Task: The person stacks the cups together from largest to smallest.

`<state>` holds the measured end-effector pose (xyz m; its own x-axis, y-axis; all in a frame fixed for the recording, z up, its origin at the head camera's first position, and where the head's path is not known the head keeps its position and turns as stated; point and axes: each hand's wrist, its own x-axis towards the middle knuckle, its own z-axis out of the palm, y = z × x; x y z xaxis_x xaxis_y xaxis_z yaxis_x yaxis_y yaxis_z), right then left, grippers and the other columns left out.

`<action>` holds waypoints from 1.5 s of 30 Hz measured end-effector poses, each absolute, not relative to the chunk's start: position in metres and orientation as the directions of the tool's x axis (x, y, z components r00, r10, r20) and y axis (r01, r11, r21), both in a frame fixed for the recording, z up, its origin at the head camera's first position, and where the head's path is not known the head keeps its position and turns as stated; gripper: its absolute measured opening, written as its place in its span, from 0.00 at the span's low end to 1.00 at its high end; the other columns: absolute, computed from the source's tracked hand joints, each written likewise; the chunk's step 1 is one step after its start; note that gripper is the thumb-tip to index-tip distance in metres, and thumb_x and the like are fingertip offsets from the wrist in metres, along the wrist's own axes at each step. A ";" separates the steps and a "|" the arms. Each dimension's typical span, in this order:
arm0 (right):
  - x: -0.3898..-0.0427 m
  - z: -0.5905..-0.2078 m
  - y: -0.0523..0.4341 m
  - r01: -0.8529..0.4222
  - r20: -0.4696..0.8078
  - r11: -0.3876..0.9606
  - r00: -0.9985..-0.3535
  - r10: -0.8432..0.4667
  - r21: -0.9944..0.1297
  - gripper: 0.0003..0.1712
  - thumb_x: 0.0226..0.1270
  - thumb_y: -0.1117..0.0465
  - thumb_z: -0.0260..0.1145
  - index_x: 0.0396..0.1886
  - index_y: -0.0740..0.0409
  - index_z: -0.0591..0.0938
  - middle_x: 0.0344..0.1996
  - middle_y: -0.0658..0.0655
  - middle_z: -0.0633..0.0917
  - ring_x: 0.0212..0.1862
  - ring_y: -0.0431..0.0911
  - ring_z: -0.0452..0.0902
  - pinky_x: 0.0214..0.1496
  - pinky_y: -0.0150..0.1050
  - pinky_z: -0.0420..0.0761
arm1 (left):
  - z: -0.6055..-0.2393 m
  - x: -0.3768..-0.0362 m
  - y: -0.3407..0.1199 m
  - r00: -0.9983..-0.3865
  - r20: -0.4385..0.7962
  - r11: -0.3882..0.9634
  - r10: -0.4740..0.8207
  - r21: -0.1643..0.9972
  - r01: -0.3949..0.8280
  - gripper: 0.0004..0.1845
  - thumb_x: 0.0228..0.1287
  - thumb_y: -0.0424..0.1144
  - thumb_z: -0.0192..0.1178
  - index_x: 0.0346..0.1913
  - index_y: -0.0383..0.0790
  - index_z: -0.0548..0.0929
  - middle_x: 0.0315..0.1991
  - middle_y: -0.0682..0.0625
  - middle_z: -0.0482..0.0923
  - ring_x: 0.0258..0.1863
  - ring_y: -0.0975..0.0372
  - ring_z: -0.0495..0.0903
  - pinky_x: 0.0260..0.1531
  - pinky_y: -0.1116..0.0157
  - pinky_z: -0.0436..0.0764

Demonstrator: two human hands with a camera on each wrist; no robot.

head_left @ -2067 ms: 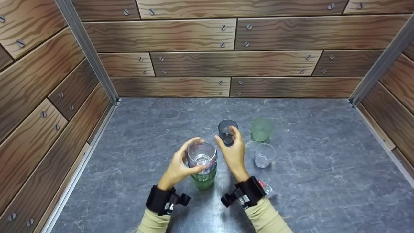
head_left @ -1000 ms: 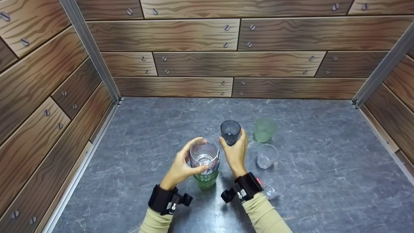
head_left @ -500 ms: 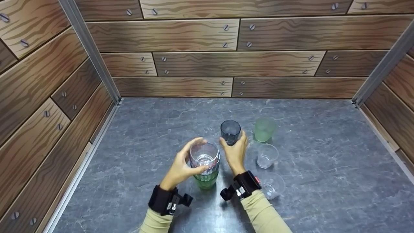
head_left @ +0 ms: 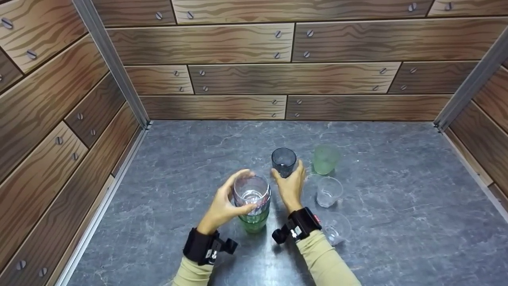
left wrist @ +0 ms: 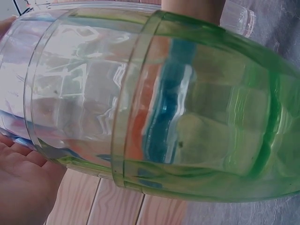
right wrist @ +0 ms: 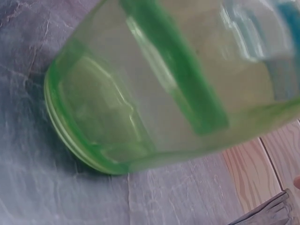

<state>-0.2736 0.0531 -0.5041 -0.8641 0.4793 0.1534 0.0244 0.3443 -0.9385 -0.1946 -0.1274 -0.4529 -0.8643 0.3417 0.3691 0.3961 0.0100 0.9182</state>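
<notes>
Left hand (head_left: 222, 208) wrapped around stacked clear glass (head_left: 251, 193) nested in green glass (head_left: 254, 221) at table (head_left: 397, 222) centre, right hand (head_left: 289, 190) clasping dark glass (head_left: 283, 161) just behind, fingertips hidden, wrist views filled by blurred green wall.

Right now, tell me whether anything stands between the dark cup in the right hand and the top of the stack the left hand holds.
Nothing visible does. The right hand grips the dark cup just behind and right of the stack, whose clear top cup is open; the left hand wraps its side only.
</notes>
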 end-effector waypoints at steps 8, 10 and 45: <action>-0.281 -0.506 0.056 0.029 0.158 0.363 -0.866 0.474 -0.931 0.50 0.46 0.59 0.74 0.65 0.72 0.58 0.63 0.72 0.66 0.67 0.62 0.60 0.74 0.50 0.60 | -0.461 -0.199 -0.128 -0.857 0.379 0.001 0.348 0.914 0.405 0.43 0.44 0.30 0.70 0.66 0.36 0.62 0.62 0.40 0.70 0.60 0.50 0.72 0.61 0.63 0.76; -0.282 -0.506 0.056 0.032 0.156 0.367 -0.869 0.470 -0.930 0.50 0.46 0.59 0.74 0.65 0.72 0.58 0.63 0.72 0.67 0.67 0.62 0.61 0.74 0.50 0.61 | -0.460 -0.199 -0.128 -0.856 0.384 0.003 0.348 0.912 0.410 0.43 0.44 0.30 0.70 0.66 0.36 0.62 0.62 0.40 0.70 0.60 0.49 0.71 0.62 0.62 0.76; -0.299 -0.519 0.058 -0.026 0.187 0.339 -0.872 0.452 -0.940 0.47 0.46 0.60 0.74 0.64 0.71 0.62 0.60 0.71 0.70 0.65 0.62 0.65 0.71 0.51 0.65 | -0.457 -0.198 -0.129 -0.867 0.356 0.005 0.349 0.924 0.382 0.43 0.44 0.30 0.70 0.66 0.40 0.62 0.63 0.42 0.69 0.61 0.53 0.71 0.61 0.61 0.76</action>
<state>-0.2986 0.0584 -0.5188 -0.8724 0.4516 0.1870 -0.0261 0.3391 -0.9404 -0.1976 -0.1288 -0.4574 -0.8668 0.3486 0.3564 0.3819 0.0048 0.9242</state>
